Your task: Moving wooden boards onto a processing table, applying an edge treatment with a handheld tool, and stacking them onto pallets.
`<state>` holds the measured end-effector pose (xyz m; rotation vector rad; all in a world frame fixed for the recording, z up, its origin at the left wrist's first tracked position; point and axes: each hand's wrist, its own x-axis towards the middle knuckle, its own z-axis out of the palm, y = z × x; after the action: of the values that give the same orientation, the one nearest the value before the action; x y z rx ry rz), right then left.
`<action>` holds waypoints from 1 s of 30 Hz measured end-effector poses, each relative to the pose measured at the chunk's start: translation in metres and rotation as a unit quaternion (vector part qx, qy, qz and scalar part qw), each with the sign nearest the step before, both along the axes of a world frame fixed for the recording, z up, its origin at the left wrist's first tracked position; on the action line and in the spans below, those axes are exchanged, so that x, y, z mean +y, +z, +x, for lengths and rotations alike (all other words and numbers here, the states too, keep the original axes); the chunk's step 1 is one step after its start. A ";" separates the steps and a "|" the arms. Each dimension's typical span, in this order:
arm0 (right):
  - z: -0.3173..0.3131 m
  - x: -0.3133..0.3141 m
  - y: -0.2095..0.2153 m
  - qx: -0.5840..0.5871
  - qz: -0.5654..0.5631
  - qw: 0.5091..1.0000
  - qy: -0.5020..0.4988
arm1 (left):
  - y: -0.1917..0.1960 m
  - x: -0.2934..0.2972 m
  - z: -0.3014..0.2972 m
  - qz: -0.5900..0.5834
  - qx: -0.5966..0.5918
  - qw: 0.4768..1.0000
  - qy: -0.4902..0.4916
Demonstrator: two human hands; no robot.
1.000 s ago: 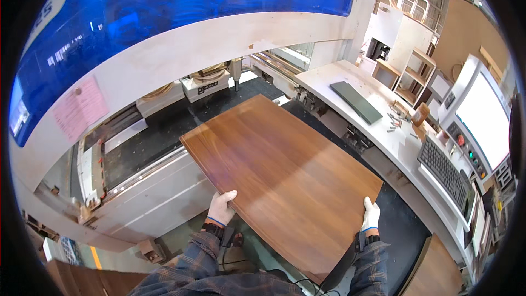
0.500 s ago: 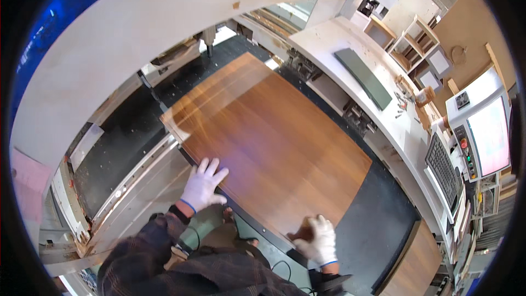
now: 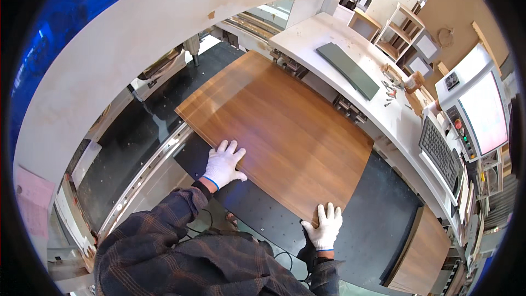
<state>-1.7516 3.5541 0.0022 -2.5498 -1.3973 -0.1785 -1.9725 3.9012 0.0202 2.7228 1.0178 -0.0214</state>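
Note:
A large brown wood-grain panel (image 3: 285,137) lies flat on a black machine bed (image 3: 378,203). Both my hands wear white gloves with blue cuff edges. My left hand (image 3: 223,164) rests on the panel's near edge, left of its middle, with fingers spread. At the panel's near right corner, my right hand (image 3: 324,227) touches the edge, its fingers apart and pointing away from me. Neither hand is wrapped round anything. Part of the corner is hidden behind the right hand.
A white worktop (image 3: 307,33) runs along the far side, bearing a dark green board (image 3: 349,70). Right of it are a keyboard (image 3: 440,151) and a lit screen (image 3: 482,112). Another wood-grain panel (image 3: 422,252) lies at lower right. A spindle-like machine part (image 3: 193,49) hangs beyond the panel.
The panel has slid away from me across the bed, baring a black strip along its near edge. Both hands moved forward with it, and the right hand's fingers have straightened.

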 end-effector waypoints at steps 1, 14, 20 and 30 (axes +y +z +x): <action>-0.002 0.000 0.001 -0.001 -0.016 1.000 0.006 | -0.003 0.000 -0.001 -0.002 0.003 1.000 0.003; -0.044 0.089 -0.021 -0.014 -0.065 0.997 0.045 | -0.045 0.097 -0.052 0.039 -0.028 0.999 0.000; -0.043 0.109 -0.001 -0.056 -0.033 0.996 0.068 | -0.021 0.118 -0.046 0.044 -0.024 0.999 -0.021; -0.054 0.105 -0.012 -0.054 -0.041 0.997 0.043 | -0.041 0.112 -0.049 0.016 -0.025 0.999 -0.021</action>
<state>-1.8052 3.6590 -0.0097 -2.5728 -1.5826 -0.2538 -2.0212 4.0130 -0.0210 2.7582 0.9559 0.0574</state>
